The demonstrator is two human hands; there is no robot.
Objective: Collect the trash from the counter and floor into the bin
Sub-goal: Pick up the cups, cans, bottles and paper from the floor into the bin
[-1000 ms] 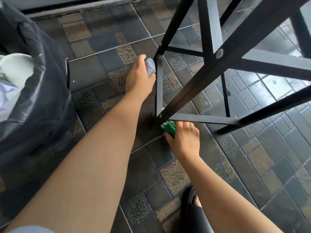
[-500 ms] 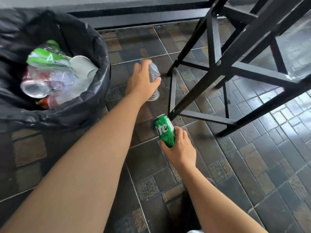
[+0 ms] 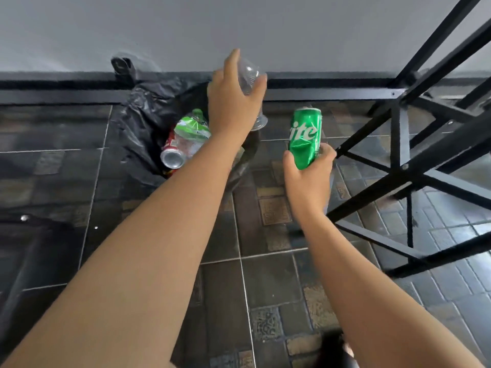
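Observation:
My left hand (image 3: 233, 102) grips a clear plastic cup (image 3: 251, 81), mouth down, above the right side of the bin (image 3: 138, 115), which is lined with a black bag. My right hand (image 3: 308, 176) holds a dented green soda can (image 3: 305, 136) upright, to the right of the bin and well above the floor. Inside the bin lie a red can (image 3: 171, 155) and a crushed clear bottle with a green label (image 3: 192, 128). My left forearm hides the bin's right half.
A black metal table frame (image 3: 414, 160) with crossed braces stands close on the right. A grey wall with a dark skirting (image 3: 53, 86) runs behind the bin. Dark patterned floor tiles (image 3: 271, 272) spread below my arms.
Both hands have risen from the floor near the frame and swung left toward the bin, carrying the cup and the green can. The view has tilted up to show the wall.

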